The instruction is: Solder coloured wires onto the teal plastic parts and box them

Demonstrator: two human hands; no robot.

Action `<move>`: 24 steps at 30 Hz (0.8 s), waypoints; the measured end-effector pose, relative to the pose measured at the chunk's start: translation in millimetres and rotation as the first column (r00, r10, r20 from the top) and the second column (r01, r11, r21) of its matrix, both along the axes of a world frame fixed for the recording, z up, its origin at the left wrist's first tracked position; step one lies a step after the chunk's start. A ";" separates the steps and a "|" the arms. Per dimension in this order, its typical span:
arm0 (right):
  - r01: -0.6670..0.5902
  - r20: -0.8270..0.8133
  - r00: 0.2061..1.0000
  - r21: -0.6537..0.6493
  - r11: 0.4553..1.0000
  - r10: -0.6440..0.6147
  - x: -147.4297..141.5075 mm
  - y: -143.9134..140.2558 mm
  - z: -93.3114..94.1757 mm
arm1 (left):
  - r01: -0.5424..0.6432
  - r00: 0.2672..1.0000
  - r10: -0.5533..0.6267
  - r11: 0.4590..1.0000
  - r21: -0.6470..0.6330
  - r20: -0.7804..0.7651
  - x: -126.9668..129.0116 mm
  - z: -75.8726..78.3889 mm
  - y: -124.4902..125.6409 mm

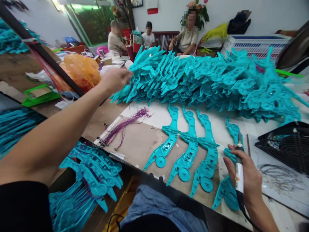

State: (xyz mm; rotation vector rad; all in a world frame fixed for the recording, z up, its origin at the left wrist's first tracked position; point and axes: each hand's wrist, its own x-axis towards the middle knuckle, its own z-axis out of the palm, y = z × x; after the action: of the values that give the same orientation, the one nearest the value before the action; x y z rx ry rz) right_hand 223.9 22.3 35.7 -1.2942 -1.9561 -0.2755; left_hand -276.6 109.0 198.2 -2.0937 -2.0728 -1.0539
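Note:
My left hand [115, 79] reaches far out to the left end of a big heap of teal plastic parts [217, 80]; its fingers look pinched, and thin purple wires hang just below it. My right hand [246, 175] grips a white and black pen-like tool [239, 174] with a cord, tip up, resting over the rightmost teal part [228, 190]. Three more long teal parts [185, 151] lie side by side on the cardboard in front of me. A bundle of thin purple and red wires [125, 124] lies left of them.
A stack of assembled teal parts [91, 174] sits low at the left. A black fan grille [285, 146] stands at the right. An orange bag [80, 71] and a green tray [38, 95] are at the far left. Three people sit at the back.

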 end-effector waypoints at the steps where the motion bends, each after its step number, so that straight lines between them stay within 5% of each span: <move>1: 0.013 -0.021 1.000 0.003 1.000 -0.013 -1.1 -1.5 3.8 | -0.014 1.000 0.014 0.998 0.056 0.000 -1.8 3.0 1.0; 4: 0.068 -0.076 0.995 0.026 0.997 -0.066 -5.4 -6.6 12.7 | -0.068 0.995 0.058 0.988 0.140 0.080 -1.5 2.4 2.4; 8: 0.054 -0.062 0.997 0.045 0.998 -0.051 -10.5 -11.1 21.3 | -0.072 0.974 0.065 0.997 0.026 0.218 4.9 -9.6 1.8; 12: 0.121 -0.068 0.991 0.066 0.991 -0.116 -16.0 -14.2 30.9 | -0.061 0.946 0.015 0.989 0.133 0.323 3.4 -11.0 2.3; 16: 0.105 -0.121 0.988 0.084 0.991 -0.095 -26.6 -18.7 40.8 | 0.054 0.913 -0.046 0.998 -0.009 0.405 -2.6 -13.8 3.3; 19: 0.073 -0.077 0.995 0.048 0.996 -0.069 -39.2 -22.1 51.2 | 0.130 0.851 -0.093 0.991 -0.036 0.517 -1.6 -16.6 -0.6; 24: 0.060 -0.133 0.989 -0.016 0.998 -0.062 -77.7 -19.7 75.7 | 0.191 0.720 -0.231 0.973 0.133 0.655 11.4 -0.6 -19.6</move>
State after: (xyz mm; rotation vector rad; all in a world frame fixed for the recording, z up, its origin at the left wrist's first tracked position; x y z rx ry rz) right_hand 146.2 2.7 111.4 -1.3469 -1.8108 -0.2022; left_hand -265.1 89.4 197.6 -2.1663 -1.9985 -2.1474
